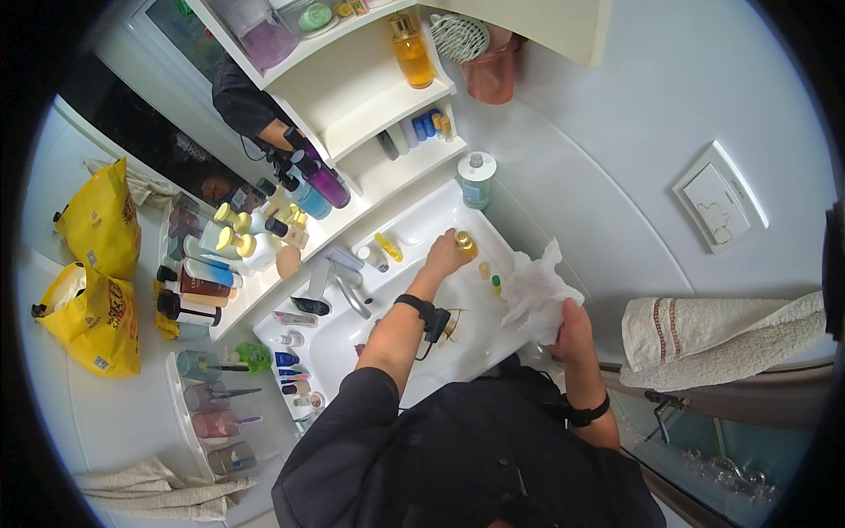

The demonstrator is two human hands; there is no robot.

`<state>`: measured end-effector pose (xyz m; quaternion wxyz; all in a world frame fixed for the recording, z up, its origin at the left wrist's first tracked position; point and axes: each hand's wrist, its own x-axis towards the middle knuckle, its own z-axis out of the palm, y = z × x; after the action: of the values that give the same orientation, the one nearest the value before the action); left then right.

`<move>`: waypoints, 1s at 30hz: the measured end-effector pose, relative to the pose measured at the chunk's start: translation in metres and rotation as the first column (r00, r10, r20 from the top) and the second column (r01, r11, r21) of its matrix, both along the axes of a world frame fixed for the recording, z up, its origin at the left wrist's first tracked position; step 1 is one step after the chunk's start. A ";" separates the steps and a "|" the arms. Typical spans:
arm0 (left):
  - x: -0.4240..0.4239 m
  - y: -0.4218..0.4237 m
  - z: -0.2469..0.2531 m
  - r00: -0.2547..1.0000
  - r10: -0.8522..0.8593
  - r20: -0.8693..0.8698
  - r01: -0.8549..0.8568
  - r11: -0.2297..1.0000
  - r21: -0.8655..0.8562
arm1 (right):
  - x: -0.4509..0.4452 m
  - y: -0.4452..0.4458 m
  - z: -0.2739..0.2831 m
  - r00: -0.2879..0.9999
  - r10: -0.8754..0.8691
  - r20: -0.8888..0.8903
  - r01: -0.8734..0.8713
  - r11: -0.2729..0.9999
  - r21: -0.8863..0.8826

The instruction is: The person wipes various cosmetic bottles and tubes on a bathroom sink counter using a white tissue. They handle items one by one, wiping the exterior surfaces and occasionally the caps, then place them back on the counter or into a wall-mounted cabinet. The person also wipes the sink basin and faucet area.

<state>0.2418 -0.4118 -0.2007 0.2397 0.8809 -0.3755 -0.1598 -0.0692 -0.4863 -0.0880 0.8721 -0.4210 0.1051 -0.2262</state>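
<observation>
My left hand (445, 254) reaches over the far right part of the white washbasin (409, 369). Its fingers are around a small golden bottle (466, 243), which they partly cover. In my right hand (571, 331) is a crumpled white wipe or cloth (538, 287), spread out over the basin's right rim. Between the two hands, a small pale-yellow bottle (484, 270) and a small green-capped bottle (496, 284) lie on the rim. Brown strands or streaks (453, 325) mark the bowl beneath my left forearm.
A chrome faucet (350, 297) rises at the basin's left, amid several toiletries. Above runs a white shelf unit (370, 125) with an amber bottle (412, 53) and several pump bottles. A mouthwash-like bottle (476, 181) stands in the far corner. A towel (686, 333) hangs at right.
</observation>
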 end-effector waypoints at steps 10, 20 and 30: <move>-0.007 -0.003 -0.013 0.990 0.051 -0.134 -0.071 0.986 -0.153 | -0.008 0.006 0.018 0.990 0.137 -0.041 -0.133 0.986 0.098; -0.052 0.108 0.107 0.899 0.118 -0.422 -0.317 0.839 -0.442 | 0.046 0.014 0.037 0.905 0.424 0.022 -0.419 0.900 -0.117; -0.196 0.217 0.189 0.820 0.422 -0.386 -0.569 0.670 -0.477 | 0.129 0.111 0.039 0.704 0.710 -0.012 -0.596 0.582 -0.554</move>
<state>0.0456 -0.1953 -0.0115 0.5714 0.8088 -0.1174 -0.0743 0.0602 -0.3758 -0.0494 0.7515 -0.6214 -0.2160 0.0496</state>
